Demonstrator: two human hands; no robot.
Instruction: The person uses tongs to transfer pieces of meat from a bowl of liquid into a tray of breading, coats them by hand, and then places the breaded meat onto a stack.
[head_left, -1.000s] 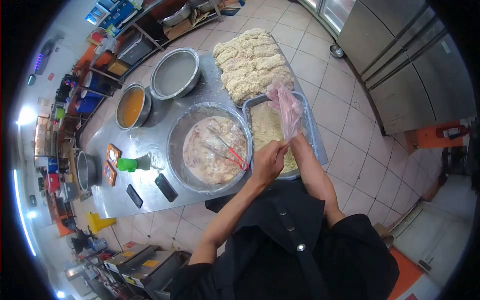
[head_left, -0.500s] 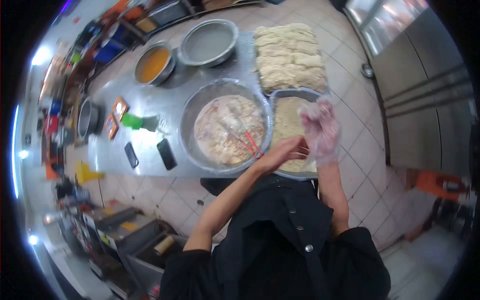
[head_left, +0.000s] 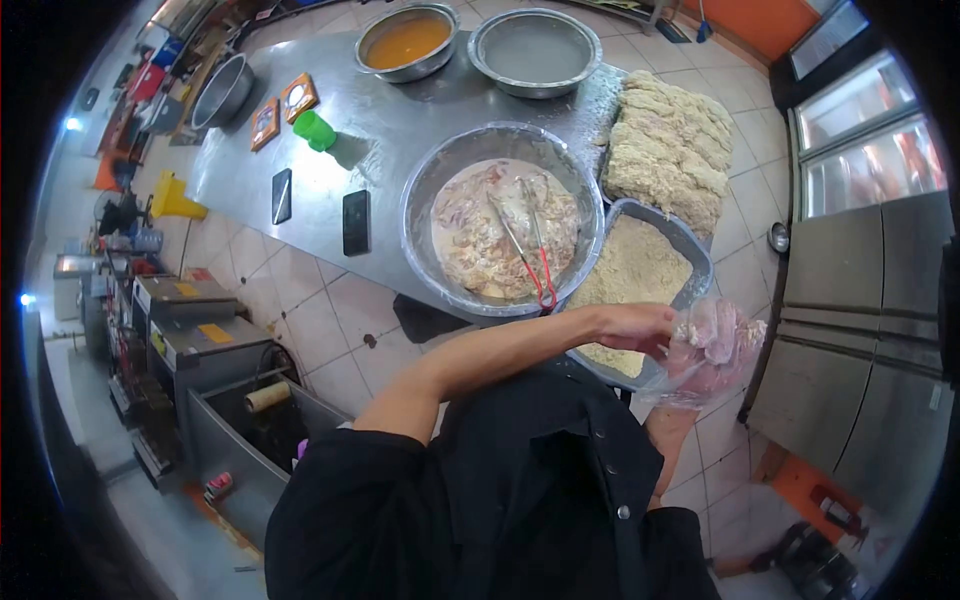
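Observation:
My left hand [head_left: 640, 328] is bare and reaches across to the right, its fingers closed at the edge of a clear plastic glove [head_left: 690, 385]. That glove is on my right hand [head_left: 722, 340], whose fingers look curled and have crumbs on them; whether they hold anything is hidden. Below and beside both hands sits a grey tub [head_left: 703, 262] of pale, flour-like coating [head_left: 630, 275]. Left of it, a large metal bowl [head_left: 418, 240] holds a milky mixture with pieces in it [head_left: 480, 235]. Red-handled tongs [head_left: 545, 275] rest in that bowl.
Coated pieces [head_left: 670, 150] are stacked behind the tub. The metal table [head_left: 390, 130] also bears a bowl of orange liquid [head_left: 405, 42], a bowl of greyish liquid [head_left: 535, 50], a green cup [head_left: 314, 131] and two phones [head_left: 355, 222] [head_left: 282, 195]. A steel refrigerator [head_left: 835, 260] stands right.
The view has turned, so the table things appear shifted. Both hands have moved right, away from over the tub, and my left fingers have come up against the glove.

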